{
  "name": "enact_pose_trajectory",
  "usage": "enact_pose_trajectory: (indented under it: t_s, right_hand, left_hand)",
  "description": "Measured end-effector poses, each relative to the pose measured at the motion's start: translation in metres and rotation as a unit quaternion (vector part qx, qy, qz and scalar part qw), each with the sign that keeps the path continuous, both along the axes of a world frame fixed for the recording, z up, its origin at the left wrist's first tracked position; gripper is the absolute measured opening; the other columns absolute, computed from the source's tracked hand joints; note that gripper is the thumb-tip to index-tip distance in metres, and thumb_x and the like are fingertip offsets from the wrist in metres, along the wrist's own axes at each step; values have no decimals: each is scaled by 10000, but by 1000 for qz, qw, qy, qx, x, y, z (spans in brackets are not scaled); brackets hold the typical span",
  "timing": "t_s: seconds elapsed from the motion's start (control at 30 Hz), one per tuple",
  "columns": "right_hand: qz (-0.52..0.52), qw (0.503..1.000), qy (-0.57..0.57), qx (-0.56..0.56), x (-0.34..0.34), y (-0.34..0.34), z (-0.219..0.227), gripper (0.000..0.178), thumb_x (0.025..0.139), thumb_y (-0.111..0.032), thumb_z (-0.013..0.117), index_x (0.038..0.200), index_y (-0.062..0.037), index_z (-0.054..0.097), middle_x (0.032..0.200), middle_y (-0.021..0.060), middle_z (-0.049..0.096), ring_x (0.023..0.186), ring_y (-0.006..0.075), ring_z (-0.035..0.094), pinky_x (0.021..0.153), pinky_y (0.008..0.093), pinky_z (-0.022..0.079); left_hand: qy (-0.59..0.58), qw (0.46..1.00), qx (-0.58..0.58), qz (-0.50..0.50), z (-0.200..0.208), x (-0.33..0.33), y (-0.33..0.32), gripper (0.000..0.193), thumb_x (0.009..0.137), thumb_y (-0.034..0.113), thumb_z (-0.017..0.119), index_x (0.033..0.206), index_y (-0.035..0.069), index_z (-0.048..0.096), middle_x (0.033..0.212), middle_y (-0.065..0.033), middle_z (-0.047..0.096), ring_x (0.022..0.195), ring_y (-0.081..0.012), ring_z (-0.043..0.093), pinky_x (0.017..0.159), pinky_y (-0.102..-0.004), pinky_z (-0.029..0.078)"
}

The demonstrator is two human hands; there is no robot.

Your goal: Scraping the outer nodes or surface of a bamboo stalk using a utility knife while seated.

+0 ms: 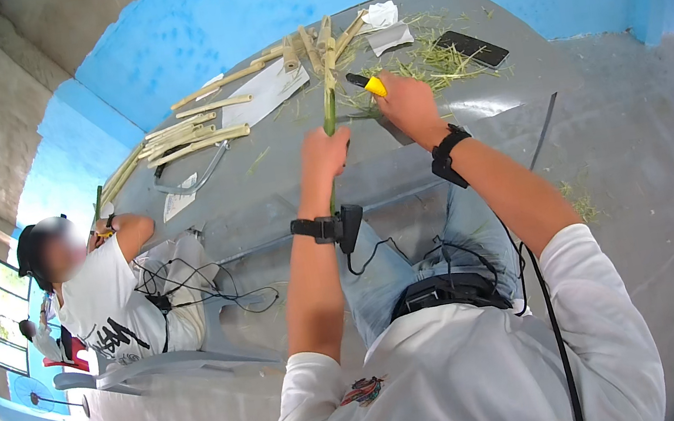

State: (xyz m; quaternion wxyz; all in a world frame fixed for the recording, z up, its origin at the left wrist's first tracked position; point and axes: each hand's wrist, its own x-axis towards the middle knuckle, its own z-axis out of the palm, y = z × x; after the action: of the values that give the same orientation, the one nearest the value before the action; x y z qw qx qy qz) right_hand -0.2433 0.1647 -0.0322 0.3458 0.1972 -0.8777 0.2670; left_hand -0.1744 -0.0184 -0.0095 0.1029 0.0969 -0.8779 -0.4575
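My left hand [325,156] is closed around a slim bamboo stick [330,110], green near my fingers and pale tan farther up, pointing away from me over the table. To its right, my right hand [410,102] grips a tool with a yellow-and-black handle [375,86]. The handle's black end points toward the stick without plainly touching it. My fist covers part of the tool, so its exact kind is hard to make out. Thin green bamboo shavings [444,63] lie scattered beyond my right hand.
Cut bamboo pieces [198,140] lie on the grey table [284,179] at left, near a hacksaw [204,177]. White paper [262,99] lies beside more bamboo. A black phone [473,48] rests at right. At left sits a co-worker [119,307] with cables on their lap.
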Motion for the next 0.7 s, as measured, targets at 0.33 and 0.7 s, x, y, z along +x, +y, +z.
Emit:
enact_pose_trajectory:
  t_s: [0.33,0.7]
  right_hand:
    - [77,995,-2,70,13,4,15,359,867,-446,692,844,-91,646,687,147,658,663,347,671,585,441,526]
    - [54,996,-12,75,-1,4,2,279,856,-376,669,853,-98,674,713,133,676,681,334,680,606,443,537]
  left_hand:
    - [-27,998,47,-15,15,4,5,315,838,261,634,663,2,597,519,-73,546,406,-184,545,401,-323,422]
    - [-59,981,178,-57,22,-4,22,213,894,218,647,820,73,511,656,26,474,459,-57,390,393,-245,292]
